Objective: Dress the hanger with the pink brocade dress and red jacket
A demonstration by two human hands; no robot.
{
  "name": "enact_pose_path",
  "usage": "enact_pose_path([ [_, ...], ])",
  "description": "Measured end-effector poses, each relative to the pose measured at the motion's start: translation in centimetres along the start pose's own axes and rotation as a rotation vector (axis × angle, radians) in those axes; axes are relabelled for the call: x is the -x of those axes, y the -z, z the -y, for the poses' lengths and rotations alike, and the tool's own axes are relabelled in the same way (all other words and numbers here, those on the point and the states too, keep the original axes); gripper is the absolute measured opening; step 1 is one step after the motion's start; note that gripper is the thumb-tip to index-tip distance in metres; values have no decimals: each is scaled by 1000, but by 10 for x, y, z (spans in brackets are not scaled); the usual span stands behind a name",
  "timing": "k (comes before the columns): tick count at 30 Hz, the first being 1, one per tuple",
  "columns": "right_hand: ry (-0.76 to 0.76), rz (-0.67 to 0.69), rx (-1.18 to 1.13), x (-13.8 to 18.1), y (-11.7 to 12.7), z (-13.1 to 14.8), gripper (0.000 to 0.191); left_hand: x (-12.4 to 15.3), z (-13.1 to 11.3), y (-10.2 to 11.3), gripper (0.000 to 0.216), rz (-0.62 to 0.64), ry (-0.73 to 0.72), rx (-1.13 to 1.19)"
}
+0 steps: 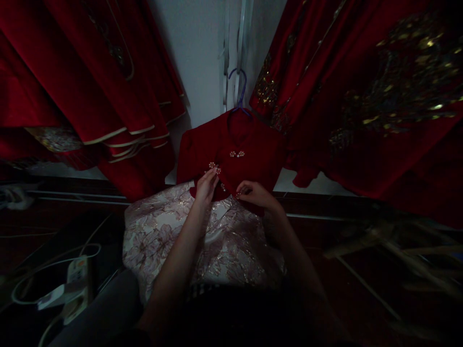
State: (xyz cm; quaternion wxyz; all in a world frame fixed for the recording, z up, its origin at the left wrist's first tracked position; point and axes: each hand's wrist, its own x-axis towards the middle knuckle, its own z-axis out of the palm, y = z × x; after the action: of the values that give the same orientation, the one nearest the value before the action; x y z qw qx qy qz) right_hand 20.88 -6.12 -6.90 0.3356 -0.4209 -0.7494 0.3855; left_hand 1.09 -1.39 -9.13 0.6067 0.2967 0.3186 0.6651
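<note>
Far out to the left of my fingers I see a white power strip (77, 284) with pale cords looping over the dark floor; any lettering on it is too dim to read. Above that hang red velvet garments (90, 91) with cream piping along their hems.

My left hand (207, 185) lies on the front of a small red dress (235, 154), fingers together and slightly curled, tips pressed against the soft, matte fabric right by a pearl-like flower button (214, 166). I can't tell whether it pinches the cloth or only rests there. A second cluster of buttons (237, 154) sits just above and between both hands. The dress hangs from a blue hanger (240, 91) against the white wall, and below my fingers its skirt (217, 241) spreads out in pale brocade with a shiny floral weave.

My right hand (255, 193) is closed in a pinch on the bodice's lower edge, just beside the left hand.

To the right, more red garments with gold embroidery (398, 86) crowd close, leaving little room beside the sleeve. Lower right, pale wooden slats (379, 241) blur against the floor.
</note>
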Motion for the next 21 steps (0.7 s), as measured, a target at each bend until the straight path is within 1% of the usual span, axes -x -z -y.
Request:
enact_pose_path([
  [3,9,2,11,0,0,-1,18,2,-3,-3,16,-6,21,21],
  [7,-12,0,15,1,0,3,18,3,-5,-8,9,-83,27,45],
  [10,-35,43,17,4,3,7,16,4,-8,-15,8,-120,105,1],
  [12,-43,82,28,7,7,9,14,7,-11,-22,10,-60,150,-57],
  [15,-49,120,35,12,15,12,12,12,-17,-36,18,152,169,-187],
  [16,-58,143,30,13,18,13,12,12,-19,-41,21,215,135,-251],
  [17,-75,174,23,15,21,14,11,12,-22,-47,22,260,61,-326],
  [18,-95,207,16,18,24,16,11,10,-25,-52,23,289,-55,-413],
  [21,-145,264,8,25,33,19,12,-1,-35,-65,23,316,-491,-737],
])
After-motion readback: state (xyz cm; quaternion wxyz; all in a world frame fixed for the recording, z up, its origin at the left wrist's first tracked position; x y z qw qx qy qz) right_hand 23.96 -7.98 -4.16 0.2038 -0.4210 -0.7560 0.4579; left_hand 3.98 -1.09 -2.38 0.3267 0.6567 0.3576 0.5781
